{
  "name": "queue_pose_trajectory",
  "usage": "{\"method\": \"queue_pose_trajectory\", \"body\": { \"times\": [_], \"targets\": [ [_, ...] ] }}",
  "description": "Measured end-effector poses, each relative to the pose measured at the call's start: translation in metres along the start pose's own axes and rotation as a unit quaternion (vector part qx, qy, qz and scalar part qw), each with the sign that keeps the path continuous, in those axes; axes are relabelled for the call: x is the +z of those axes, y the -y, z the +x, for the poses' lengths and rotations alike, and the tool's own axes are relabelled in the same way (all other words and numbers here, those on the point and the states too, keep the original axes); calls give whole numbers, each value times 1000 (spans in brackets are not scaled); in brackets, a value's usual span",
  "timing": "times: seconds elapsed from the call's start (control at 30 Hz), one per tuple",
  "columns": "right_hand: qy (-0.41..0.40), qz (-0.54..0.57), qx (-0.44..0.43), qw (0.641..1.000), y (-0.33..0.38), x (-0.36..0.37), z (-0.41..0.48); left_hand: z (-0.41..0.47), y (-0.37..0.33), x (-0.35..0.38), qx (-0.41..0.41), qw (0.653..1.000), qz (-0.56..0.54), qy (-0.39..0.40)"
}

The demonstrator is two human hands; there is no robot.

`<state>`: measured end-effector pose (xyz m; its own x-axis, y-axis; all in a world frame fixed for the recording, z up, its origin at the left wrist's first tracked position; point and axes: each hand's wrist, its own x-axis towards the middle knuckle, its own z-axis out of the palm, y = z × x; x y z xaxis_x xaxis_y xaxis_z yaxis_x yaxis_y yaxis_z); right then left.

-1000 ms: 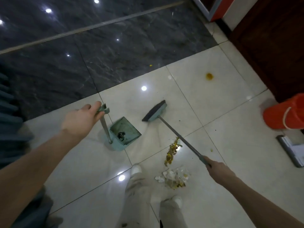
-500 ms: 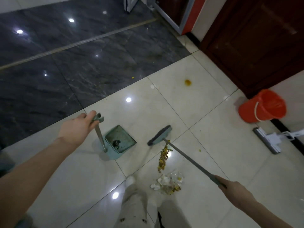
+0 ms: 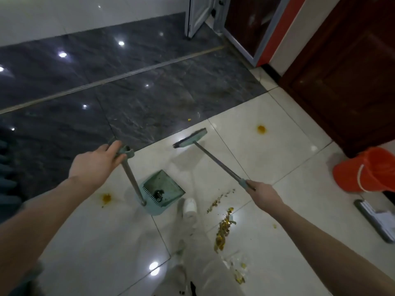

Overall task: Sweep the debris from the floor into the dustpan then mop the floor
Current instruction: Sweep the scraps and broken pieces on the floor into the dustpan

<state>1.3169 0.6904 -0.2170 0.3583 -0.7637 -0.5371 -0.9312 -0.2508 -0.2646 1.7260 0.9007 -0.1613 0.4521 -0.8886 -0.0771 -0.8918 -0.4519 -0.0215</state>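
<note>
My left grip (image 3: 94, 165) is curled round the top of the dustpan's upright handle (image 3: 132, 180), thumb and fingers wrapped on its teal cap. The rod leans, its top toward 11 o'clock and its foot toward 5. The dustpan (image 3: 164, 189) sits on the pale floor tile (image 3: 267, 161) just ahead of my shoe (image 3: 189, 207), mouth facing about 2 o'clock, with a dark scrap inside.

My right grip (image 3: 265, 196) is closed round the end of the broom (image 3: 218, 162). Its long axis runs from my fist up toward 10 o'clock, and the blurred broom head (image 3: 191, 138) lies crosswise near the dark tiles (image 3: 149, 103). I cannot tell if the bristles touch the floor.

The debris (image 3: 223, 229) trails at 4 o'clock from the dustpan, apart from the broom head. An orange bucket (image 3: 367, 169) and a flat mop (image 3: 376, 218) wait at 3 o'clock.
</note>
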Motion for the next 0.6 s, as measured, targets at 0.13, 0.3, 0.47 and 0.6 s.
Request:
{"method": "queue_pose_trajectory", "body": {
  "times": [0.13,0.3,0.47,0.6],
  "targets": [
    [-12,36,-35,999,63,-26,109,54,6,1,1,1000,14,-6],
    [-5,18,-34,999,126,-52,244,136,4,10,33,999,22,-4],
    [15,-12,-15,1000,151,-65,332,209,8,24,79,996,44,-6],
    [50,-47,18,997,140,-62,345,246,12,28,66,996,57,11]
  ]
}}
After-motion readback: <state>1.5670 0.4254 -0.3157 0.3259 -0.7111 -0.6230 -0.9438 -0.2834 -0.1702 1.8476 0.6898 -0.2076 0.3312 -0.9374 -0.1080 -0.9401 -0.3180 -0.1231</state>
